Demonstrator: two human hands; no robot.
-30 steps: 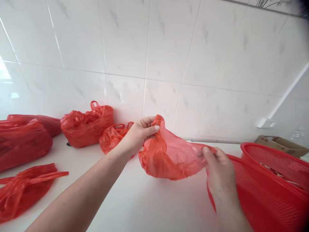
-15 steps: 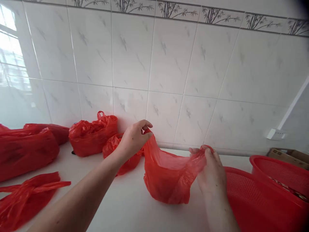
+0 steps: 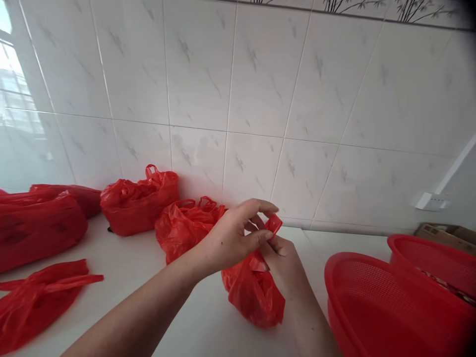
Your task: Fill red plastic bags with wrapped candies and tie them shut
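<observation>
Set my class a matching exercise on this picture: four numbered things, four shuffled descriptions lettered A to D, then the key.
1. held bag
2. cardboard box
3. nearer basket
4. wall fitting

A. brown, partly behind the farther basket
B. white, below a pale strip
C. red, bunched at the left hand and right hand
D. red, with perforated walls

Pairs: 1-C, 2-A, 3-D, 4-B

The head camera looks forward and down over the table (image 3: 126,263) toward tiles (image 3: 256,99).

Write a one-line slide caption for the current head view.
Left hand and right hand hold a red plastic bag by its gathered top over a white tabletop.
</observation>
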